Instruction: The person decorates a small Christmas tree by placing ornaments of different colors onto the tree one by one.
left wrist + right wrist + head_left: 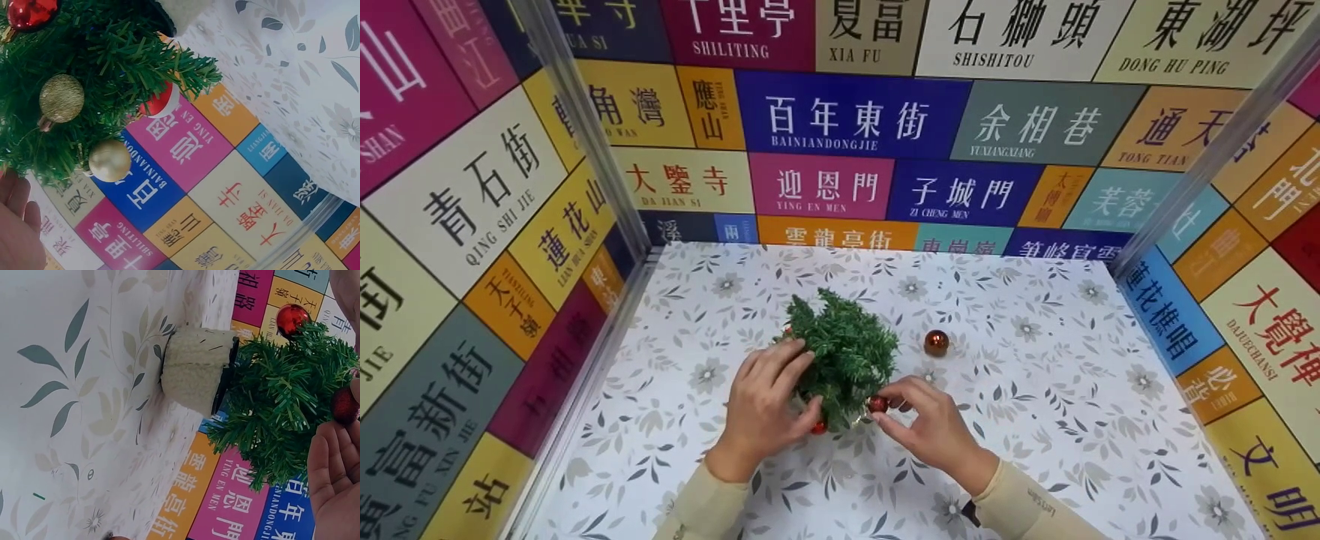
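A small artificial Christmas tree (847,345) stands on the table between both hands. Its pot, wrapped in cream fleece (194,371), shows in the right wrist view. At the tree's left side, my left hand (769,401) rests its spread fingers against the branches. My right hand (934,420) pinches a dark red glitter bauble (344,405) between thumb and fingers, at the tree's near right side. On the branches hang a gold glitter bauble (62,98), a pearly gold bauble (110,161), a shiny red bauble (293,320) and a red-and-white ornament (160,101).
A loose copper-brown bauble (936,343) lies on the table right of the tree. A white cloth with leaves and flowers (675,435) covers the tabletop. Panels with colourful place-name signs (847,112) enclose the back and sides, with clear strips (585,127) at the corners.
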Tool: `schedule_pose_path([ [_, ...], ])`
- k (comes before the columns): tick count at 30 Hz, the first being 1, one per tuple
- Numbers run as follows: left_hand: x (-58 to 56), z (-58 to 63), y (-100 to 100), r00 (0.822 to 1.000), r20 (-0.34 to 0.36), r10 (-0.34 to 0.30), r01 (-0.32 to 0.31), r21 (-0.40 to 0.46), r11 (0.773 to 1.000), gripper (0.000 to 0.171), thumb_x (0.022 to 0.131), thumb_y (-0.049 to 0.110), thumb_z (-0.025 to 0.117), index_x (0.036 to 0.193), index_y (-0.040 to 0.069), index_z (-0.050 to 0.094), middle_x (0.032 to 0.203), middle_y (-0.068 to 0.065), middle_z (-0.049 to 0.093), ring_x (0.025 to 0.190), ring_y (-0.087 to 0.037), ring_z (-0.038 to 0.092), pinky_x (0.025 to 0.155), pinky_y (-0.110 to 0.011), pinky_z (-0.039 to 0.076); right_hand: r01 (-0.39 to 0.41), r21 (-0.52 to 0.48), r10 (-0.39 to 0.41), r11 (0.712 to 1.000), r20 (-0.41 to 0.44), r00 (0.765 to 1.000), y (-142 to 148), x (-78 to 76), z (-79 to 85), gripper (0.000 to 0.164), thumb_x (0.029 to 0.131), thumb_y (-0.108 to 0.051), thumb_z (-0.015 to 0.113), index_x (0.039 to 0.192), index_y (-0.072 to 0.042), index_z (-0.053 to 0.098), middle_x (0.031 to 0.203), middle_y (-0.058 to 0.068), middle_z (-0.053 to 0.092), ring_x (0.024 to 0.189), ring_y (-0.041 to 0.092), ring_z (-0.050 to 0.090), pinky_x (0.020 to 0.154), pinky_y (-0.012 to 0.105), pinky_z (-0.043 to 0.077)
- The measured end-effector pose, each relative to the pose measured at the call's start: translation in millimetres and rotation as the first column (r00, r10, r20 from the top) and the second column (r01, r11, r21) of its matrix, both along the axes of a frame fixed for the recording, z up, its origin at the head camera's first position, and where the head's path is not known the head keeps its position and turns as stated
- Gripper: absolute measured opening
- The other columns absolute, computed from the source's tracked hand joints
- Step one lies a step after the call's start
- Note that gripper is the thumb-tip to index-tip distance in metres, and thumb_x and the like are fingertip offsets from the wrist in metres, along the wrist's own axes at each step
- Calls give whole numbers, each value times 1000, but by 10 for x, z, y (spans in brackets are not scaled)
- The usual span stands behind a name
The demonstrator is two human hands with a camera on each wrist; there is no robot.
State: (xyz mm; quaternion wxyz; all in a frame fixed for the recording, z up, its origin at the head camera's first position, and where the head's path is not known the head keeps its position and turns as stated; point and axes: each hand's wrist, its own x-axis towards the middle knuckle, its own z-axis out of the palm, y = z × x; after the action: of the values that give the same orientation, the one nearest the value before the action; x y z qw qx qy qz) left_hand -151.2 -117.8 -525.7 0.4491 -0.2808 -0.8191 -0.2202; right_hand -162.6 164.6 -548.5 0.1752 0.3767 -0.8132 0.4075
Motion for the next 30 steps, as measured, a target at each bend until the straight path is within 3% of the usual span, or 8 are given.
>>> schedule_pose_path([
  [7, 93, 30, 111, 996, -64, -56, 53, -55, 997, 44, 72, 37, 79, 104, 8, 72, 128, -13, 63, 116, -32, 60, 93, -50, 48, -22, -19, 22, 1000, 13, 1000, -43, 17, 7, 27, 87, -22, 78, 112, -19, 68, 102, -10, 64, 81, 10, 63, 64, 30, 56],
  [17, 210, -34, 254, 993, -36, -114, 110, -106, 988, 41, 79, 54, 76, 86, 14, 74, 109, -6, 68, 101, -25, 64, 93, -44, 48, -55, -55, 58, 997, 45, 997, -118, 95, 46, 25, 88, -22, 78, 111, -20, 67, 101, -12, 64, 81, 4, 61, 65, 24, 55],
  [25, 266, -79, 330, 987, 13, -159, 160, -103, 982, 43, 83, 59, 71, 88, 16, 75, 105, -2, 68, 99, -21, 64, 93, -42, 48, -51, -66, 56, 997, 78, 995, -144, 123, 57, 25, 88, -22, 78, 111, -22, 68, 101, -12, 64, 80, 8, 63, 64, 22, 53],
  [30, 277, -103, 377, 986, 17, -169, 170, -112, 979, 30, 84, 46, 77, 91, 17, 76, 102, 0, 67, 97, -19, 64, 91, -40, 49, -54, -92, 63, 994, 106, 992, -151, 131, 45, 26, 87, -18, 78, 111, -22, 68, 100, -11, 66, 79, 18, 65, 64, 24, 54],
])
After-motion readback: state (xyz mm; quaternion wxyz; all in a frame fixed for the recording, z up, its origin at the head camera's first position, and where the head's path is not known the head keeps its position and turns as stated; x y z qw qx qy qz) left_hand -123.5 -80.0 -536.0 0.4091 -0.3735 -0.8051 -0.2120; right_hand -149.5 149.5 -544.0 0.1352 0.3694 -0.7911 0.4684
